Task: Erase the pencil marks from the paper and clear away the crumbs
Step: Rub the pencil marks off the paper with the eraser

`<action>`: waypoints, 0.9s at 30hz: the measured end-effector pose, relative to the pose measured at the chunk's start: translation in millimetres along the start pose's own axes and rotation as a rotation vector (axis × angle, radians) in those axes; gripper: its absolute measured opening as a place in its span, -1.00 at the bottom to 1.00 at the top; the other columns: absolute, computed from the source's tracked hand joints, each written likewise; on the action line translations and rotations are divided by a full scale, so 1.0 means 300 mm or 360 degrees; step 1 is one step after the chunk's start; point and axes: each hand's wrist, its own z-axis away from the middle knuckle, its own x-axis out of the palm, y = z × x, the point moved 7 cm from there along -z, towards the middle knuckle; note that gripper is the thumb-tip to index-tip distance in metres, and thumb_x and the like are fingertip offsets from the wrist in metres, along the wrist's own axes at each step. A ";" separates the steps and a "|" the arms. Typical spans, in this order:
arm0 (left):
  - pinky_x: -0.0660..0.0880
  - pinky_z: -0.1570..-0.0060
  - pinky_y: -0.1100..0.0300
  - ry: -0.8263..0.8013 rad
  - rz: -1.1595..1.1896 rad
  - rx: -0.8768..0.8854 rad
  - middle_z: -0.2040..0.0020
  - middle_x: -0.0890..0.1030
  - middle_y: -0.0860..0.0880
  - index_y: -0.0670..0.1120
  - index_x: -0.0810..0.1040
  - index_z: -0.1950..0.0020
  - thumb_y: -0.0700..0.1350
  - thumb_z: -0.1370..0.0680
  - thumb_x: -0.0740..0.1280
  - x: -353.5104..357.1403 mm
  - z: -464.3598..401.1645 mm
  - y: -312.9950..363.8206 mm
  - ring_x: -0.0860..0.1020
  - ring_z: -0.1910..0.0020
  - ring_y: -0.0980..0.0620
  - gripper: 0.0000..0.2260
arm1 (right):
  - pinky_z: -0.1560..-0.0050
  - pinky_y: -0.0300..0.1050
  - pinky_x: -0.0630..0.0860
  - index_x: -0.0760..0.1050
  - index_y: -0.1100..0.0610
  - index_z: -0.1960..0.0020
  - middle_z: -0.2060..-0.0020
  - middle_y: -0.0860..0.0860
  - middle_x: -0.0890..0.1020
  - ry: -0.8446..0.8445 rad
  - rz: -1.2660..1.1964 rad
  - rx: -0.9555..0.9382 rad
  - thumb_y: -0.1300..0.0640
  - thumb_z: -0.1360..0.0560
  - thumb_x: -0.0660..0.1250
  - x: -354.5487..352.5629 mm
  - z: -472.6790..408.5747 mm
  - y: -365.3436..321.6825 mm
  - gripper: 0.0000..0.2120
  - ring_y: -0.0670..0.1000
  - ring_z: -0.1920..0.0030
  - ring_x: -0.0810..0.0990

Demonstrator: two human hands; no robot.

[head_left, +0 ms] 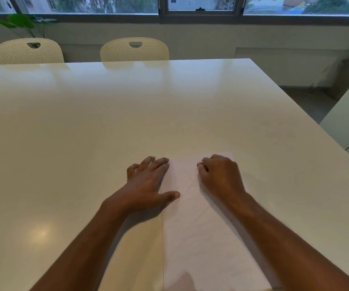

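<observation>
**Rubbing at the top of the sheet, left hand bracing**

Head view: the paper (200,227) lies on the white table (85,133) close to the near edge, running from 6 o'clock in the frame up toward the centre. Faint pencil marks (190,185) trail down its upper half; they are too pale to read. No crumbs can be made out.

The erasing step looks to be in hand. The right hand (221,177) sits on the sheet's far end, at about 1 o'clock from the paper's middle, fingers curled tightly as if pinching something small at the fingertips. Whether that is an eraser cannot be told, since nothing shows between them.

The left hand (148,181) lies flat and released at about 11 o'clock from the paper's middle, fingers spread, the thumb reaching onto the sheet's left edge to pin it.

The next move probably calls for short strokes down the marked strip while the left hand keeps the thin sheet from creasing.

Both forearms come in from 6 o'clock, low over the table.
</observation>
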 end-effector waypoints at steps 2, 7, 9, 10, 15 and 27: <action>-0.12 -0.50 -0.05 0.0003 0.0019 0.0000 -0.63 -0.04 0.15 0.05 0.02 -0.64 0.47 -0.48 0.15 -0.001 0.000 -0.001 -0.17 -0.59 0.07 -0.14 | 0.38 -0.12 0.41 0.57 0.12 0.33 0.40 0.03 0.54 0.0048 0.0025 -0.0004 0.13 -0.45 0.31 -0.005 0.003 -0.015 -0.80 0.11 0.40 0.55; -0.13 -0.49 -0.03 -0.0012 0.0036 0.0020 -0.64 -0.05 0.13 0.03 0.01 -0.64 0.45 -0.50 0.16 0.006 -0.002 -0.001 -0.19 -0.59 0.06 -0.15 | 0.31 -0.09 0.50 0.62 0.08 0.21 0.33 -0.02 0.55 -0.0219 -0.0121 -0.0306 0.04 -0.55 0.22 0.034 0.073 -0.155 -0.74 0.03 0.36 0.53; -0.15 -0.49 -0.01 -0.0015 0.0034 0.0020 -0.63 -0.06 0.14 0.03 0.00 -0.64 0.43 -0.51 0.17 0.004 -0.001 0.002 -0.20 -0.59 0.08 -0.16 | 0.33 -0.15 0.42 0.62 0.10 0.24 0.33 0.00 0.58 -0.0082 -0.0015 -0.0073 0.06 -0.51 0.25 0.017 0.006 -0.046 -0.76 0.08 0.33 0.57; -0.16 -0.49 -0.01 -0.0014 0.0035 0.0021 -0.63 -0.06 0.15 0.03 0.00 -0.64 0.43 -0.52 0.17 0.004 -0.001 0.001 -0.20 -0.59 0.08 -0.16 | 0.36 -0.16 0.34 0.59 0.12 0.29 0.36 0.01 0.57 -0.0001 0.0040 0.0040 0.09 -0.49 0.29 -0.001 -0.018 0.002 -0.78 0.11 0.34 0.57; -0.14 -0.49 -0.02 -0.0028 0.0047 0.0029 -0.64 -0.06 0.12 0.02 0.00 -0.64 0.49 -0.47 0.12 0.009 -0.003 -0.002 -0.19 -0.60 0.05 -0.11 | 0.37 -0.10 0.46 0.57 0.11 0.27 0.36 0.03 0.54 -0.0156 -0.0065 -0.0249 0.10 -0.50 0.26 0.024 0.069 -0.164 -0.78 0.09 0.39 0.54; -0.13 -0.48 0.01 -0.0014 0.0050 0.0041 -0.64 -0.08 0.12 0.01 0.00 -0.64 0.45 -0.48 0.13 0.010 -0.004 -0.002 -0.21 -0.59 0.07 -0.13 | 0.28 -0.11 0.49 0.62 0.05 0.19 0.32 -0.05 0.55 -0.0378 -0.0205 -0.0380 0.03 -0.58 0.23 0.039 0.090 -0.217 -0.74 -0.03 0.35 0.53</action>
